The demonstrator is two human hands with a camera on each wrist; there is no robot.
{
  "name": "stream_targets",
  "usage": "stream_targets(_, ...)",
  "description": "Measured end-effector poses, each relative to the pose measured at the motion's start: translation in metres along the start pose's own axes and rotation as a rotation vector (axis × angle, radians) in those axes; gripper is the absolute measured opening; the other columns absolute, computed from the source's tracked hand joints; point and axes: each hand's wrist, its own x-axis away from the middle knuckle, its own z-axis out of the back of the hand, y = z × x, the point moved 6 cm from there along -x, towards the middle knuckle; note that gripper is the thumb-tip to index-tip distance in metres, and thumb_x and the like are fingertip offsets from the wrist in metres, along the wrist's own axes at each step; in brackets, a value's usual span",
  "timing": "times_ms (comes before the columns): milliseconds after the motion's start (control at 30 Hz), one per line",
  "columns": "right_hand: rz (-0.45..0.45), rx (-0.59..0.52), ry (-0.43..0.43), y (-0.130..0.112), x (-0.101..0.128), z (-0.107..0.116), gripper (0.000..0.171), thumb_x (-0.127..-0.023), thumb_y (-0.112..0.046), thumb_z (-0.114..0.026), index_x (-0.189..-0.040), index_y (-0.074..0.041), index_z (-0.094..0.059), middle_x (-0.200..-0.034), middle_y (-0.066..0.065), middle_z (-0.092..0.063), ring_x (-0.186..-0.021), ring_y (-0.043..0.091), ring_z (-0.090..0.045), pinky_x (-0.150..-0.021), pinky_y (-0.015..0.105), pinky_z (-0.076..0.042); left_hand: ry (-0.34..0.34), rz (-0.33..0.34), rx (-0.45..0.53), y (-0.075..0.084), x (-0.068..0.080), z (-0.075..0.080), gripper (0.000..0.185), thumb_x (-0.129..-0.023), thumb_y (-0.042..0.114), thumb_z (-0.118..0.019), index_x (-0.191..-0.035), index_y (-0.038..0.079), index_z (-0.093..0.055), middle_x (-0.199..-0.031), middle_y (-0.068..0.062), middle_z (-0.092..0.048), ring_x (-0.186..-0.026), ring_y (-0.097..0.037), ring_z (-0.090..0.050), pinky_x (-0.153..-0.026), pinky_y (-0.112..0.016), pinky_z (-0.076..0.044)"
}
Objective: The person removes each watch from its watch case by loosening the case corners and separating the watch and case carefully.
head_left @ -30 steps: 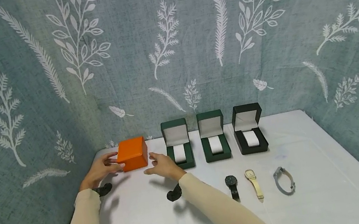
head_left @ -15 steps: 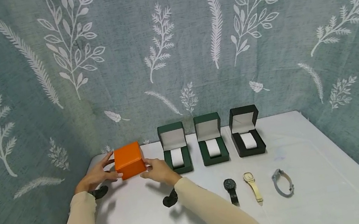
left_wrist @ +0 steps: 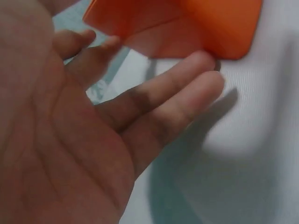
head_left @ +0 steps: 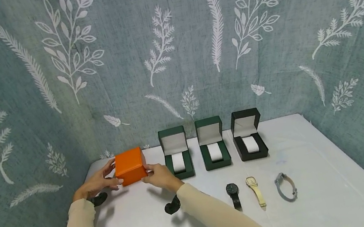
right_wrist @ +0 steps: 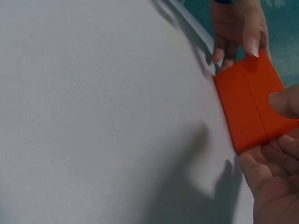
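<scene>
A closed orange box [head_left: 130, 165] sits at the back left of the white table, turned slightly; a seam runs across its side in the right wrist view. My left hand [head_left: 97, 182] holds it from the left, thumb at the near corner and a finger toward the back. From the right, my right hand [head_left: 161, 177] grips it, thumb on the front face [right_wrist: 254, 105] and fingers along the other side. In the left wrist view, several fingers of the left hand [left_wrist: 93, 121] extend beside and below the box. Its inside is hidden.
Two green watch boxes [head_left: 180, 174] [head_left: 218, 164] and a black one [head_left: 253, 155] stand open at the back, each with a white cushion. A black watch [head_left: 233, 194], a gold watch [head_left: 255, 191] and a grey-banded watch [head_left: 286, 187] lie in front. A patterned cloth [head_left: 133, 77] hangs behind.
The right hand has closed in from a gap beside the orange box and now grips it. The box has turned slightly and come a little nearer. The head view has shifted slightly.
</scene>
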Motion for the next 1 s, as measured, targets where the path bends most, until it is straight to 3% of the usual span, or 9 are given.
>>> stream_targets(167,0.007,-0.003,0.001,-0.002,0.001,-0.001,0.058,-0.095,-0.023,-0.074,-0.148,-0.009,-0.056,-0.122,0.003,-0.073,-0.099,0.008,-0.069,-0.089,0.029,-0.053,-0.003,0.001,0.042,-0.004,-0.002,0.002,0.116,-0.093,0.008,-0.077,-0.164,0.023,0.014,-0.165,-0.035,0.000,-0.123,-0.039,-0.060,-0.090,-0.051,-0.057)
stream_targets(300,0.001,-0.007,0.007,-0.001,0.002,-0.001,0.057,-0.095,-0.024,-0.074,-0.148,-0.009,-0.057,-0.121,0.002,-0.073,-0.100,0.008,-0.069,-0.089,0.029,-0.054,-0.025,0.016,0.050,-0.002,-0.003,0.002,0.120,-0.093,0.009,-0.076,-0.162,0.026,0.020,-0.159,-0.038,-0.008,-0.104,-0.039,-0.069,-0.089,-0.051,-0.057)
stream_targets(467,-0.011,-0.015,0.000,0.003,0.006,-0.002,0.055,-0.095,-0.024,-0.073,-0.147,-0.011,-0.058,-0.121,0.002,-0.073,-0.101,0.008,-0.069,-0.091,0.030,-0.054,-0.050,0.032,0.052,0.001,-0.003,-0.003,0.122,-0.093,0.007,-0.076,-0.161,0.027,0.023,-0.151,-0.041,-0.016,-0.092,-0.039,-0.070,-0.085,-0.050,-0.059)
stream_targets(600,0.000,-0.018,0.001,0.004,0.005,-0.004,0.054,-0.095,-0.023,-0.073,-0.146,-0.010,-0.060,-0.123,0.001,-0.072,-0.102,0.008,-0.069,-0.091,0.029,-0.054,-0.054,0.041,0.027,0.001,-0.003,-0.003,0.122,-0.092,0.008,-0.077,-0.162,0.023,0.021,-0.158,-0.040,-0.005,-0.103,-0.039,-0.067,-0.085,-0.051,-0.058)
stream_targets(733,0.035,0.042,0.036,0.003,0.002,-0.002,0.055,-0.094,-0.022,-0.075,-0.145,-0.009,-0.060,-0.114,0.001,-0.074,-0.097,0.007,-0.067,-0.088,0.025,-0.053,-0.049,0.032,-0.043,-0.001,-0.003,-0.002,0.120,-0.092,0.010,-0.078,-0.163,0.016,0.018,-0.165,-0.032,0.012,-0.125,-0.042,-0.057,-0.092,-0.050,-0.056)
stream_targets(900,0.120,0.116,0.113,0.001,0.002,-0.002,0.055,-0.091,-0.010,-0.079,-0.142,-0.002,-0.060,-0.115,0.005,-0.075,-0.095,0.010,-0.070,-0.083,0.018,-0.052,-0.061,0.032,-0.105,-0.006,-0.004,-0.006,0.116,-0.092,0.014,-0.079,-0.163,0.005,0.013,-0.166,-0.033,0.006,-0.128,-0.045,-0.055,-0.101,-0.049,-0.051)
stream_targets(1000,0.157,0.081,0.173,-0.001,0.004,-0.003,0.053,-0.087,0.000,-0.081,-0.137,0.001,-0.064,-0.115,0.008,-0.075,-0.089,0.010,-0.072,-0.075,0.016,-0.053,-0.046,0.006,-0.114,-0.007,-0.001,-0.008,0.115,-0.092,0.016,-0.080,-0.163,0.003,0.010,-0.166,-0.033,-0.002,-0.134,-0.049,-0.048,-0.105,-0.054,-0.047)
